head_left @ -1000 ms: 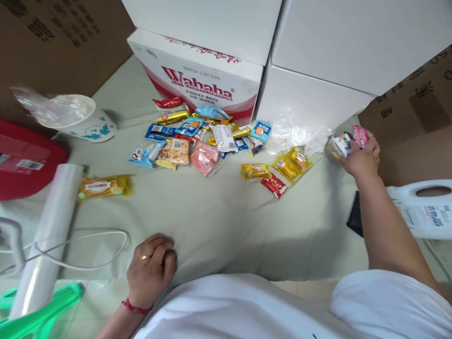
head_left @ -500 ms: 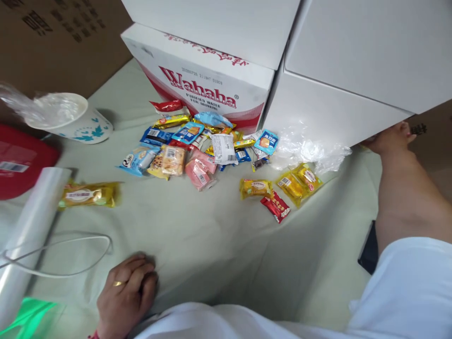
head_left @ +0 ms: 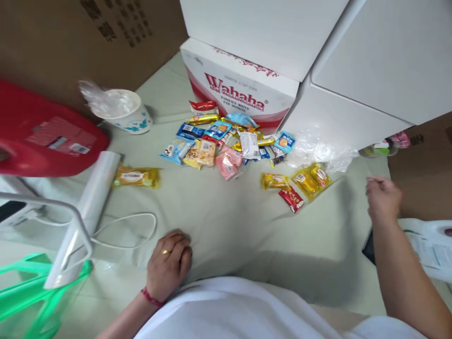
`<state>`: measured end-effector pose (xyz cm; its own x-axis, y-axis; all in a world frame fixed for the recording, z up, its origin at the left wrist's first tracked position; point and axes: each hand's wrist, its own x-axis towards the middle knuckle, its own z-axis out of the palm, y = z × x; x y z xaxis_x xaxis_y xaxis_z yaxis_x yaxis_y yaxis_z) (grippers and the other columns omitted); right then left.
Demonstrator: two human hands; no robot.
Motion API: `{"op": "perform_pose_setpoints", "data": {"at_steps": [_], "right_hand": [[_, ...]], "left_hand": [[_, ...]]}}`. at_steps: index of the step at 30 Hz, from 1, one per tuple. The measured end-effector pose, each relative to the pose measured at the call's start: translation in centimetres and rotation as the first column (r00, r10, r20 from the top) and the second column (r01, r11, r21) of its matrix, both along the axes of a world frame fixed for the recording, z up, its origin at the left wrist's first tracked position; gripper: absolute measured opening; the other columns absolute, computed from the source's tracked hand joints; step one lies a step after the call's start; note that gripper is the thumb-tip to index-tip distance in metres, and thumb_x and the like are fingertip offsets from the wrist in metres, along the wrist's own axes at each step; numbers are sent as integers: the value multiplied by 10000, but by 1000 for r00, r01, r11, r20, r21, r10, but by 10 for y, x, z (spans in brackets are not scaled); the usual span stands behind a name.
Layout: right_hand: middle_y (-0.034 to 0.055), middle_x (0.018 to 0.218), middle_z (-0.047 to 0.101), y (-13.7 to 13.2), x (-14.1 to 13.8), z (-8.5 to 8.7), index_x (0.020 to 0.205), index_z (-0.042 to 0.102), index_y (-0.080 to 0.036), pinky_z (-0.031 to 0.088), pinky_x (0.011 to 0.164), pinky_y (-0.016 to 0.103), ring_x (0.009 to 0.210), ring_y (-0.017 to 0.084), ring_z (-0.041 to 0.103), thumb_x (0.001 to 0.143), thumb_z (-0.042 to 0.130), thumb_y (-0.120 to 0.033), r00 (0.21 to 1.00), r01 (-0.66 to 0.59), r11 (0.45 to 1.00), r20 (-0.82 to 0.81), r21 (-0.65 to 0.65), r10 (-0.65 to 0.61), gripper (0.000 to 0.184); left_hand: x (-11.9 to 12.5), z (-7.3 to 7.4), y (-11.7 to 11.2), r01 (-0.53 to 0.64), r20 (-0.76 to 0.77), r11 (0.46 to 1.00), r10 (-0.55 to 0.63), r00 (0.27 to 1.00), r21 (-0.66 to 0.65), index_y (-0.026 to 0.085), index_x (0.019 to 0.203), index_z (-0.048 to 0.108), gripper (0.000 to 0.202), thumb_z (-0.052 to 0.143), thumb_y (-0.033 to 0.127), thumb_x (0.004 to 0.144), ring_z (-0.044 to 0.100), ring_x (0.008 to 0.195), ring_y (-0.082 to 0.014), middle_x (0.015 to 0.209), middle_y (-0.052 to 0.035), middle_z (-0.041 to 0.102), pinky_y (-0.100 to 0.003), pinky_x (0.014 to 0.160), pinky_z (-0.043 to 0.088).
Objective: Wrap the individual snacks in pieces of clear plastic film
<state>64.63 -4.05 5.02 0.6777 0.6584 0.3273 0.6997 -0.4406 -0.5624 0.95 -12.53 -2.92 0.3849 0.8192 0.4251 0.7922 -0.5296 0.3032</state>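
Head view gives us a bench [head_left: 226,216] under a pale green cloth, with both arms coming in from the lower edge. Our left hand [head_left: 169,261] rests on the cloth near the front edge, its fingers loosely curled in and the thumb tucked alongside; it wears a gold ring [head_left: 165,252], with a red bracelet [head_left: 151,298] at the wrist. Our right hand [head_left: 383,200] is at the right end of the bench, its fingers drawn narrow and slightly blurred; we cannot tell whether anything lies inside the palm. Just beyond it, against the brown cardboard at the far right corner, are a pink packet [head_left: 400,140] and a clear package with a green-and-white label [head_left: 381,147]. To the left of this hand we see a double-pack of yellow-wrapped cakes [head_left: 312,181], near a single yellow-wrapped cake [head_left: 275,181] that touches a red flowered sachet [head_left: 291,199]. Crumpled clear plastic [head_left: 318,151] lies behind the double-pack, at the foot of a white box [head_left: 346,113]. A heap of snack packets [head_left: 229,165] spreads before the Wahaha carton [head_left: 243,94]. Over on the left we have a paper cup [head_left: 137,121] with plastic bunched in its mouth, a red jug [head_left: 60,141], a roll of clear film [head_left: 93,197] and, just beside the roll, another yellow packet [head_left: 137,177]. A white jug [head_left: 429,249] is beside our right forearm.
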Motion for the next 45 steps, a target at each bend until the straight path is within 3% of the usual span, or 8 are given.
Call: {"op": "perform_pose_setpoints", "data": {"at_steps": [4, 12, 17, 24, 28, 34, 39, 45], "right_hand": [[20, 642, 568, 16, -81, 15, 944, 750, -196, 410, 577, 337, 573, 178, 494, 855, 662, -509, 965, -251, 962, -107, -104, 241, 337], [127, 1057, 635, 108, -179, -1, 965, 690, -221, 408, 710, 328, 1034, 285, 541, 925, 595, -295, 645, -482, 661, 278, -575, 712, 128], [45, 863, 598, 78, -201, 6, 868, 649, -226, 428, 699, 323, 774, 195, 543, 909, 614, -359, 847, -527, 847, 40, -77, 530, 144], [-26, 738, 615, -23, -302, -4, 891, 621, -286, 491, 595, 308, 601, 163, 579, 861, 760, -486, 318, -619, 704, -709, 348, 630, 246], [30, 891, 688, -44, -346, -11, 870, 685, -280, 546, 770, 363, 812, 209, 659, 898, 732, -476, 301, -783, 564, -634, 262, 712, 203], [60, 1122, 659, -53, -344, -27, 872, 714, -288, 580, 879, 401, 1018, 235, 658, 871, 766, -451, 531, -587, 719, -493, 371, 689, 171], [27, 1002, 664, -68, -338, -55, 884, 648, -266, 622, 851, 443, 864, 187, 667, 853, 771, -515, 337, -265, 868, -803, 419, 491, 280], [56, 1464, 578, -63, -338, -32, 1324, 632, -389, 452, 1103, 619, 1442, 374, 431, 775, 818, -578, 709, -577, 756, -269, 309, 651, 609]], "left_hand": [[0, 1, -2, -3, 90, 1000, 4, 996, -13, 194, 970, 648, 158, 594, 71, 886, 670, 1031, -257, 929, -76, 693, -378, 924, 552], [-1, 12, -3, 31, 348, 993, 11, 938, -115, 199, 876, 667, 196, 541, 49, 890, 668, 979, -213, 886, -63, 689, -330, 854, 556], [-4, 27, -4, 47, 591, 944, 166, 789, -327, 200, 879, 669, 156, 536, 132, 924, 665, 902, -186, 914, -59, 682, -326, 794, 549], [57, 49, 39, 566, 718, 492, 633, 289, -661, 216, 1031, 586, 485, 621, 680, 896, 665, 925, -194, 1023, -63, 628, -251, 597, 555], [91, 48, 73, 742, 682, 293, 672, 288, -603, 215, 1046, 606, 629, 875, 634, 663, 656, 996, -208, 1111, -67, 641, -293, 694, 596], [94, 27, 102, 758, 734, 393, 660, 160, -520, 164, 871, 624, 575, 962, 498, 547, 629, 762, -131, 890, -15, 648, -284, 693, 558], [88, 15, 112, 737, 782, 458, 604, 153, -498, 178, 829, 582, 565, 934, 555, 596, 475, 573, -69, 703, 57, 531, -205, 534, 391], [89, 13, 102, 629, 893, 634, 297, 338, -449, 192, 846, 574, 497, 763, 649, 800, 428, 597, -86, 670, 62, 489, -226, 568, 354]]}}
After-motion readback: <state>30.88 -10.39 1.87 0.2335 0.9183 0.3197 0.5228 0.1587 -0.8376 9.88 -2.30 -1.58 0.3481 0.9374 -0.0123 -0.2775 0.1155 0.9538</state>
